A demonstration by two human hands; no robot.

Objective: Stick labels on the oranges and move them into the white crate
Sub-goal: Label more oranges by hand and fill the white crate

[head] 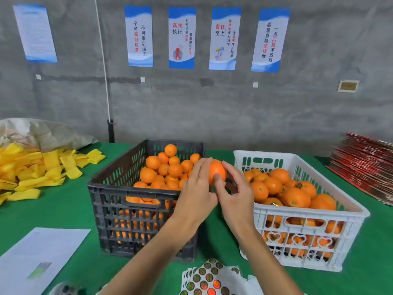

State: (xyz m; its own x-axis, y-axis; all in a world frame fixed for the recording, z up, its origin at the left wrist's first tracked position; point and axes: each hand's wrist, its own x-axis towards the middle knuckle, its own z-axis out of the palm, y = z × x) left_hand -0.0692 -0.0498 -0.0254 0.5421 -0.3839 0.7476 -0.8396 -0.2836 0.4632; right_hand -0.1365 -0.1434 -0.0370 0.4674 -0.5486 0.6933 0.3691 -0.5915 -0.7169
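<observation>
My left hand (196,188) holds an orange (216,170) up between the two crates, fingers curled round its left side. My right hand (234,188) touches the same orange, thumb pressed on its front and fingers round its right side. The black crate (119,194) on the left holds a heap of oranges (165,167). The white crate (308,220) on the right holds several oranges (295,194), some with round labels. Sheets of round labels (209,277) lie at the near edge below my arms.
Everything stands on a green-covered table (63,209). Yellow foam sleeves (38,171) are piled at the left beside a white sack (42,130). A white paper sheet (40,256) lies front left. Red flat cartons (365,165) are stacked at the right. A concrete wall stands behind.
</observation>
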